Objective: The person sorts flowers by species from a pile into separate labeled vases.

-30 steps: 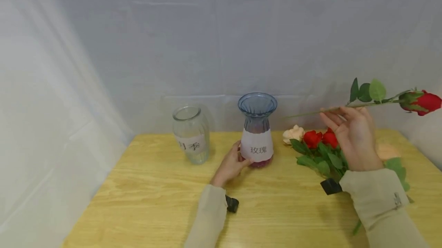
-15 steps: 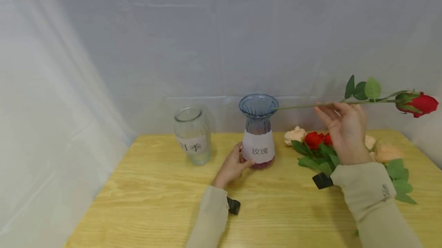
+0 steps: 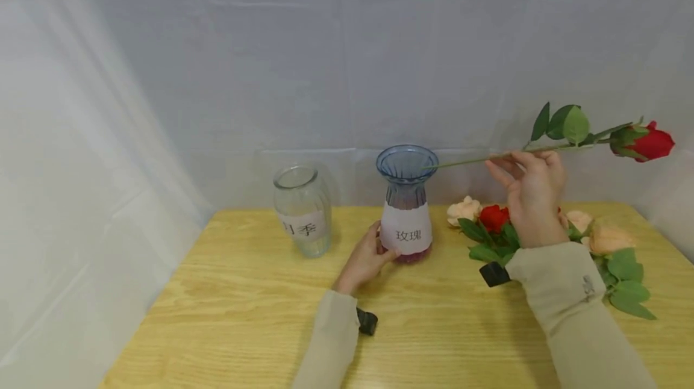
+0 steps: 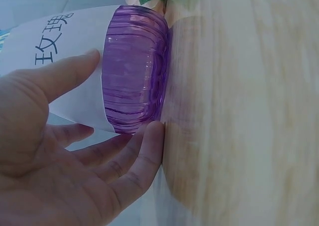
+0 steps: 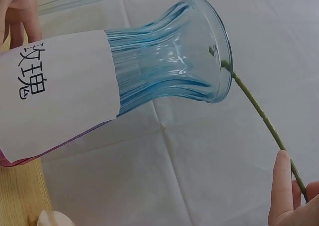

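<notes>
2 vases [image 3: 406,202] [image 3: 301,208]; R hand [image 3: 531,196] pinches 1 rose [image 3: 642,143]; L hand [image 3: 364,259] steadies vase.

On the light wooden worktop [image 3: 244,311], the clear ribbed glass jar [image 3: 301,211] stands left of the blue-to-purple flared glass vase [image 3: 406,203]; loose red and peach artificial roses [image 3: 542,232] lie to its right.

We see the blue glass vase [image 5: 164,61] lying across our view, a white paper label [image 5: 55,94] wrapped around its waist. At the vase's flared rim, the tip of a thin green stem [image 5: 259,113] just crosses the lip. Away from the vase, our right hand [image 5: 291,196] pinches that stem between its fingers [image 5: 280,186].
</notes>
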Demonstrator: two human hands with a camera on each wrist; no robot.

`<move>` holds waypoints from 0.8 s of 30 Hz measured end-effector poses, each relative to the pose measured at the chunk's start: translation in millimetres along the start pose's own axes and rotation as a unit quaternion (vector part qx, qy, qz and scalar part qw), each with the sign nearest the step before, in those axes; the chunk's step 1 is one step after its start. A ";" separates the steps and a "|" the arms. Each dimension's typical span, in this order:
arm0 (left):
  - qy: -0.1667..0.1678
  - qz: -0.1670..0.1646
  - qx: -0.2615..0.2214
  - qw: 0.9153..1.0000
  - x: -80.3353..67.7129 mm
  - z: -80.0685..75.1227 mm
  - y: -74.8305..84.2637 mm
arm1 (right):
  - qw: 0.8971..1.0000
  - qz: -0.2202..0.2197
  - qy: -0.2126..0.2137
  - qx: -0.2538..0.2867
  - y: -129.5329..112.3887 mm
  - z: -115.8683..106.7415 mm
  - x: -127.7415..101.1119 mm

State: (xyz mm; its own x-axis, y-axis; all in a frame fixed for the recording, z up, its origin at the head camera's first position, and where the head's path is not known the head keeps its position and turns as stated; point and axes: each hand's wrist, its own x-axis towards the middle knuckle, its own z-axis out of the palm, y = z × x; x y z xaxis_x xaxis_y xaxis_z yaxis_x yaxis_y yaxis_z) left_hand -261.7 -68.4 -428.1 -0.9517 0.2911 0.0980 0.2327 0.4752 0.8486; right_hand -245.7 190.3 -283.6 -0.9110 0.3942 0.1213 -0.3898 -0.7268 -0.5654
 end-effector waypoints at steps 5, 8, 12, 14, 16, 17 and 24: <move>0.000 0.001 0.003 1.000 -0.8 -0.6 0.4 | 1.000 -0.012 -0.011 -0.010 4.5 7.3 -1.9; 0.000 0.003 0.005 1.000 -1.6 -1.1 0.5 | 0.999 -0.017 -0.020 -0.018 6.7 11.0 -3.9; 0.002 0.010 0.008 1.000 -2.0 -1.8 -0.1 | 0.995 -0.046 -0.034 -0.080 10.3 16.7 -6.4; 0.003 0.011 0.011 1.000 -1.9 -2.3 -0.6 | 0.990 -0.064 -0.042 -0.118 12.9 19.8 -7.1; 0.004 0.011 0.013 1.000 -2.0 -2.8 -0.8 | 0.984 -0.080 -0.046 -0.154 16.0 23.2 -7.3; 0.004 0.009 0.012 1.000 -2.0 -2.9 -0.9 | 0.982 -0.085 -0.047 -0.163 17.6 24.8 -7.2; -0.001 0.009 0.020 1.000 -3.3 -3.1 0.6 | 0.966 -0.097 -0.062 -0.231 31.9 35.0 -8.8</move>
State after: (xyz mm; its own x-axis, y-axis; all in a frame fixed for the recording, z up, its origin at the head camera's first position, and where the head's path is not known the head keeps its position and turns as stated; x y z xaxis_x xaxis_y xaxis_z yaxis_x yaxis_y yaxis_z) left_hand -259.0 -71.6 -426.4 -0.9469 0.3018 0.1110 0.2571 0.5031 0.8251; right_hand -254.8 144.0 -274.2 -0.8469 0.4073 0.3418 -0.4793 -0.3066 -0.8223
